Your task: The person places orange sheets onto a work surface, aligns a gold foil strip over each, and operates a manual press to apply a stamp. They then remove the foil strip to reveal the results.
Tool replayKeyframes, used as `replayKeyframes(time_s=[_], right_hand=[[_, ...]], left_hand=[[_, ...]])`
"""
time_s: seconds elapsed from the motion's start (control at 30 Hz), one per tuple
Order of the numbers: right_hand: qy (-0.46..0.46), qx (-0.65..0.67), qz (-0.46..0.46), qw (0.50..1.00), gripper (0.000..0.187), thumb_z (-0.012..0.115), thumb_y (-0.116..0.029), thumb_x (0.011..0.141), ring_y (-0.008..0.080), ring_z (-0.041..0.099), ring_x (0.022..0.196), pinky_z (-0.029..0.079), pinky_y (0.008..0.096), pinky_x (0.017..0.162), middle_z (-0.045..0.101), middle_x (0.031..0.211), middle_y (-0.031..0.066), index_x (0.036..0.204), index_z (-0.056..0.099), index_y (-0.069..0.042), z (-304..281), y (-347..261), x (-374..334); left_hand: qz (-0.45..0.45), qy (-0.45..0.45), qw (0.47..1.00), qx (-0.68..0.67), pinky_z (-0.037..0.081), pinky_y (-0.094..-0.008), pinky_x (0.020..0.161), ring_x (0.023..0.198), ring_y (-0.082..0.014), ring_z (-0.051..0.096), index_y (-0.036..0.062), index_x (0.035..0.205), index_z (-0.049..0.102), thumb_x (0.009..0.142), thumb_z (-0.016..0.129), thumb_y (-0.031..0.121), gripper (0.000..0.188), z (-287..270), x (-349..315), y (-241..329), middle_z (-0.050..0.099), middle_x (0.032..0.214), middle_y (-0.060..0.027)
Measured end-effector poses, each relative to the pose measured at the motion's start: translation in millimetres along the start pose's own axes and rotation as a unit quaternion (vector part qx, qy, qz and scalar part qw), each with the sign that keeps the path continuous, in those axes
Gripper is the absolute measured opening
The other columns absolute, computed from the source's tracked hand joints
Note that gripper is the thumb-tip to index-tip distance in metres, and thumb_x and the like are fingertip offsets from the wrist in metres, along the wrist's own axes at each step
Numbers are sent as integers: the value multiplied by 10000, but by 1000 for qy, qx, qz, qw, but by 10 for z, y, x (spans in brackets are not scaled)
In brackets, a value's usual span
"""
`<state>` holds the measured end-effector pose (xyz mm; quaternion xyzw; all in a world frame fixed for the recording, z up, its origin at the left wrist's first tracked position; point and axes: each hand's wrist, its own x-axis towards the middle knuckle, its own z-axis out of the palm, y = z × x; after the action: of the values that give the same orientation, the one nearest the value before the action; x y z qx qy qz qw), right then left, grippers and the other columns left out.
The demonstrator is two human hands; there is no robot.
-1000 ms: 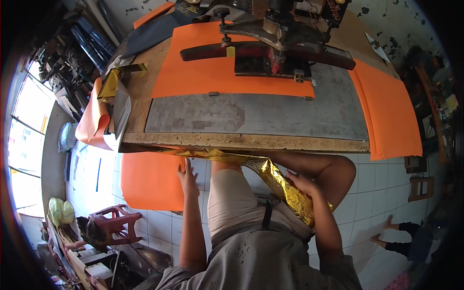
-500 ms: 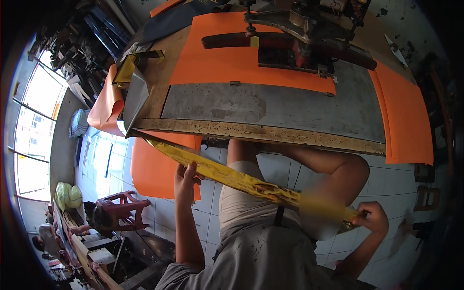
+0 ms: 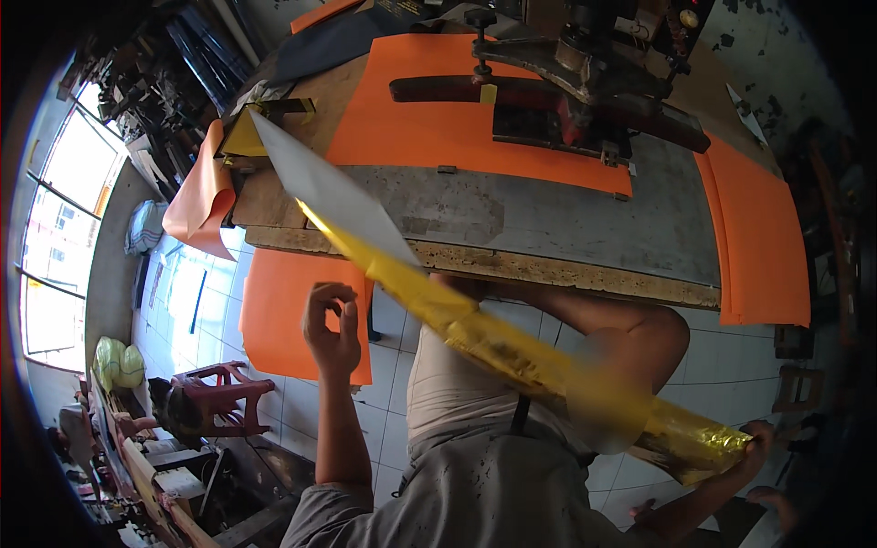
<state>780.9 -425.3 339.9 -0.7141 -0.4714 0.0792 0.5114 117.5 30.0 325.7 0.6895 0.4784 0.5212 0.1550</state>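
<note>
Here's a worn wooden worktable (image 3: 566,272), a flat grey metal plate (image 3: 438,205) set into its top and a broad orange sheet (image 3: 402,137) lying across the plate beneath a heavy dark metal press (image 3: 574,119). Folded orange sheets (image 3: 763,242) droop over the right front corner, a curled orange sheet (image 3: 199,196) hangs off the left side, and white floor tiles (image 3: 393,365) stretch below, with a dark red plastic stool (image 3: 224,397) to the left. And look at the long, shiny gold foil strip (image 3: 438,315): it runs diagonally from above the table's left front corner, past the front edge and over the lap, a pale grey face (image 3: 338,196) showing at its upper end. Half a second ago that end was lower, by the corner; now it's up over the tabletop! The right hand (image 3: 754,446) has swung farther out, gripping the lower end tight. The left hand (image 3: 333,333), at the strip a moment ago, is now clear of it, empty, fingers loosely curled, a gap at the thumb. By the left wall, bulging pale green plastic bags (image 3: 119,363); their contents I can't make out.
</note>
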Motion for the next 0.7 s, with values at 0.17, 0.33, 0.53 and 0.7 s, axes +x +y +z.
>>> replayKeyframes(time_s=[0.17,0.33,0.53,0.7], right_hand=[[-46,-51,76,995,605,682,-645,897,148,501,859,417,304,795,518,948,38,990,599,-53,-501,144,-3],[-145,40,168,974,361,684,-395,997,85,464,625,347,254,553,521,820,18,1082,586,-58,-435,104,364],[-174,-34,168,970,308,704,-334,987,62,408,530,303,257,493,480,679,-19,912,584,-60,-133,57,1062],[-169,-148,212,951,266,735,-190,930,79,490,610,369,288,566,511,668,-17,786,589,-21,69,-176,1657]], left_hand=[[94,-9,992,87,489,-445,996,1156,-321,599,31,1131,641,927,688,231,289,48,502,87,628,1260,-167],[172,-89,970,145,313,-530,1187,1422,-394,413,90,1352,603,932,678,280,466,110,1115,-70,487,1519,-155],[183,-152,956,173,310,-493,1204,1459,-357,414,108,1435,574,955,605,200,489,121,1694,-337,485,1549,-140],[184,-205,930,244,273,-493,1237,1495,-337,375,106,1452,570,1012,596,259,467,96,2011,-466,462,1584,-113]])
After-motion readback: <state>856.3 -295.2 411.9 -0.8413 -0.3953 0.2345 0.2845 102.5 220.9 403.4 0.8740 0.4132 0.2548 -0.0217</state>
